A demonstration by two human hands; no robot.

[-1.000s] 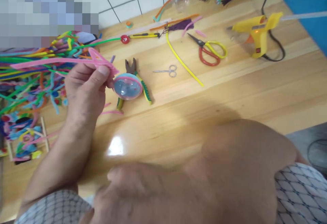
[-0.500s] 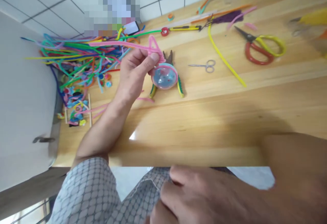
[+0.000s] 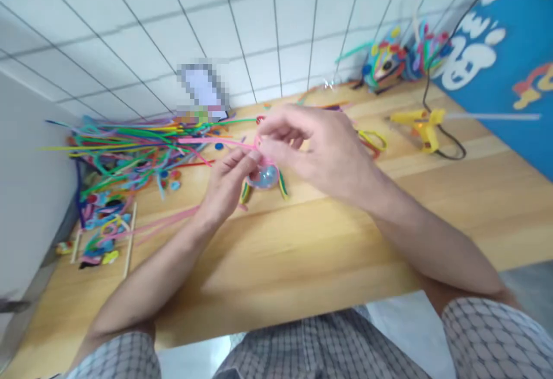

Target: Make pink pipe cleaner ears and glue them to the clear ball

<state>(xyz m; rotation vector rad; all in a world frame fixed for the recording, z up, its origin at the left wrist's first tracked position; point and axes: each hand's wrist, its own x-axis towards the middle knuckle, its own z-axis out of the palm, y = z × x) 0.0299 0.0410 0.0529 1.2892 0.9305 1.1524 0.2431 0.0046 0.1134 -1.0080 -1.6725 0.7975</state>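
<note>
Between finger and thumb, my left hand (image 3: 227, 180) grips a pink pipe cleaner (image 3: 216, 141), whose long end runs off to the left. Just below the fingertips is a clear, bluish plastic dome (image 3: 265, 177) with a pink rim. My right hand (image 3: 326, 151) meets the left one from the right, its fingers closed in a pinch at the bent pink pipe cleaner; the exact grip is partly hidden. Green-and-yellow plier handles (image 3: 282, 185) stick out on both sides of the dome, on the table.
A heap of coloured pipe cleaners (image 3: 125, 146) lies at the left, with small craft pieces (image 3: 103, 226) in front. Scissors (image 3: 374, 139) show partly behind my right hand. To the right is a yellow glue gun (image 3: 425, 128) with a cord. Colourful decorated crafts (image 3: 386, 65) stand by the wall.
My right hand has come up from near my lap to the pink pipe cleaner beside my left hand. My left hand keeps its hold. The camera view has tilted upward and shifted right.
</note>
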